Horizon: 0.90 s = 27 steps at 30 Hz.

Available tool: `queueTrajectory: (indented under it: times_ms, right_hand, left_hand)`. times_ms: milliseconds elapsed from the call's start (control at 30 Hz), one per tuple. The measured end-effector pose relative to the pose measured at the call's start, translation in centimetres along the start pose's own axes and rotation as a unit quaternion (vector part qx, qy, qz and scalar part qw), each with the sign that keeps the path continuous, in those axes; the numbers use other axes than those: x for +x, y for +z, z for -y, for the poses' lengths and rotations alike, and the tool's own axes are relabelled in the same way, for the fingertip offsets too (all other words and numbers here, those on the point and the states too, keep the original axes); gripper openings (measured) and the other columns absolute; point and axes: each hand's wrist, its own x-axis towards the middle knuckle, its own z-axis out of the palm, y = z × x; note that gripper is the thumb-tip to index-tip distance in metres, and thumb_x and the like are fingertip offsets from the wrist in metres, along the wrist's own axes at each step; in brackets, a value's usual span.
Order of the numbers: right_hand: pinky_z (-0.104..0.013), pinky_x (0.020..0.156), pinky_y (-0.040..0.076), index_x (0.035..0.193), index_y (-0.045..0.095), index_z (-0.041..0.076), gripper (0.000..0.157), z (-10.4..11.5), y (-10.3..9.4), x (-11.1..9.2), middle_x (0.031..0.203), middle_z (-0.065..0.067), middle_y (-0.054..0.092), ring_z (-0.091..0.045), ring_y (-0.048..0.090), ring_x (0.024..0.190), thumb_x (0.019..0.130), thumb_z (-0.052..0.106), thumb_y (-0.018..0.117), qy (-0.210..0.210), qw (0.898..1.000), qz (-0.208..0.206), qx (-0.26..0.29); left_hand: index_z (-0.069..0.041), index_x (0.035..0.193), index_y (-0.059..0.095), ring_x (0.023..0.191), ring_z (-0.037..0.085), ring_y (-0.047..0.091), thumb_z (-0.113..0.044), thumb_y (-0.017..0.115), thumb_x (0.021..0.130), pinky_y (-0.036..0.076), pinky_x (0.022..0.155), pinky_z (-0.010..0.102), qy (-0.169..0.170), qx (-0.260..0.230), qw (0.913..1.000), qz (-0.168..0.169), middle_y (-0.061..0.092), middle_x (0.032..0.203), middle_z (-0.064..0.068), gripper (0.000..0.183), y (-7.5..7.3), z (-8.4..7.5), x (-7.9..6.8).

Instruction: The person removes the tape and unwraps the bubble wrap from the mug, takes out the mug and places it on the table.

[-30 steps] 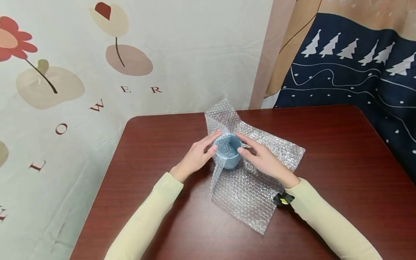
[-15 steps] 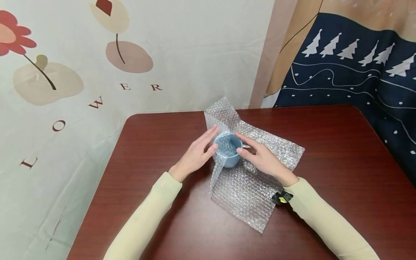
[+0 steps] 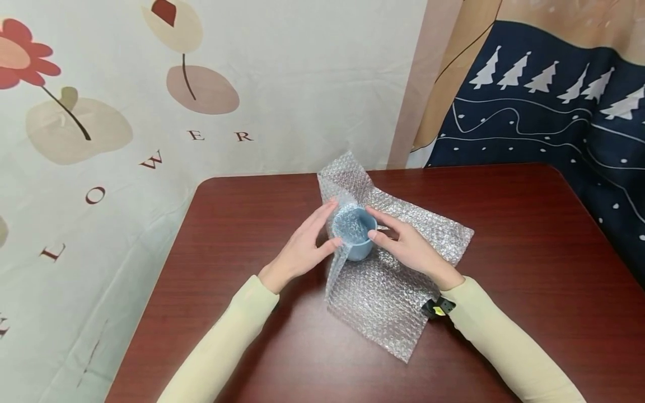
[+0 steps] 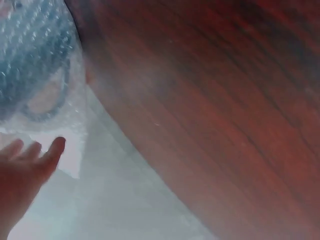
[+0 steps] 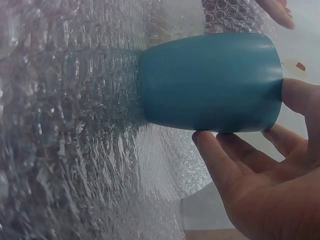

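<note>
A blue mug (image 3: 359, 253) stands upright on a sheet of bubble wrap (image 3: 380, 302), with one flap of the wrap raised around its left side and over part of its mouth. My right hand (image 3: 410, 243) holds the mug at the right, thumb at the near rim and fingers along the far side. In the right wrist view, several fingertips touch the mug's smooth wall (image 5: 210, 82). On the left, my left hand (image 3: 302, 240) lies along the raised flap with fingers extended and thumb spread. Through the wrap, the left wrist view shows the mug's handle (image 4: 65, 95).
The dark red wooden table (image 3: 227, 224) has rounded far corners. Behind it hangs a pale flower-print cloth (image 3: 302, 84), and at the right a navy cloth (image 3: 529, 123) with white trees. A black device (image 3: 438, 307) sits at the right wrist.
My left thumb has shifted slightly toward me and spread from the fingers, along the wrap. The right hand, mug and bubble wrap look nearly unchanged.
</note>
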Motion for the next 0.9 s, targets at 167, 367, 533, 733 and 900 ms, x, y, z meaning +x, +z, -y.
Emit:
queueTrajectory:
  times_ms: [167,367,533,733,900]
  right_hand:
    - [-0.049,0.103,0.052,0.162,0.038,0.016,0.061,0.0,-0.1,0.0,0.165,-0.007,0.037,-0.036,0.056,0.135,0.107,0.03,0.06,-0.001,1.0,-0.002,-0.008]
    - [-0.05,0.103,0.052,0.161,0.038,0.014,0.061,0.0,-0.1,-0.1,0.165,-0.008,0.037,-0.036,0.055,0.136,0.107,0.029,0.06,-0.002,1.0,-0.002,-0.007]
    - [-0.05,0.103,0.052,0.162,0.038,0.013,0.061,-0.1,-0.1,-0.1,0.165,-0.008,0.037,-0.037,0.053,0.137,0.107,0.029,0.06,-0.004,1.0,-0.001,-0.008]
    - [-0.05,0.102,0.052,0.162,0.038,0.012,0.061,-0.3,0.0,-0.1,0.165,-0.009,0.037,-0.037,0.053,0.137,0.107,0.028,0.06,-0.01,1.0,-0.001,-0.01]
    - [-0.05,0.104,0.051,0.162,0.038,0.015,0.06,-0.1,0.0,-0.1,0.165,-0.007,0.037,-0.036,0.051,0.139,0.107,0.028,0.06,-0.009,1.0,0.0,-0.009]
  left_hand:
    - [-0.018,0.166,0.025,0.157,0.017,0.019,-0.08,0.05,0.092,0.027,0.123,0.052,-0.001,0.042,0.999,0.012,0.017,0.173,0.0,0.1,0.2,-1.1,-0.6]
    - [-0.018,0.167,0.022,0.158,0.018,0.017,-0.057,0.073,0.091,0.028,0.123,0.052,0.01,0.045,0.9987,0.021,0.012,0.174,0.0,0.099,0.2,-1.1,-0.9]
    - [-0.02,0.167,0.022,0.157,0.017,0.019,-0.049,0.078,0.09,0.03,0.122,0.051,0.003,0.044,0.9984,0.034,0.013,0.173,-0.003,0.099,0.1,-0.9,-1.1]
    - [-0.018,0.163,0.035,0.156,0.02,0.024,-0.045,0.077,0.092,0.032,0.121,0.051,0.01,0.048,0.9981,0.037,0.018,0.172,-0.002,0.087,0.0,-0.7,-1.2]
    - [-0.016,0.161,0.039,0.156,0.019,0.023,-0.043,0.076,0.093,0.032,0.121,0.051,0.018,0.051,0.9978,0.039,0.02,0.172,-0.002,0.082,-0.3,-0.6,-1.3]
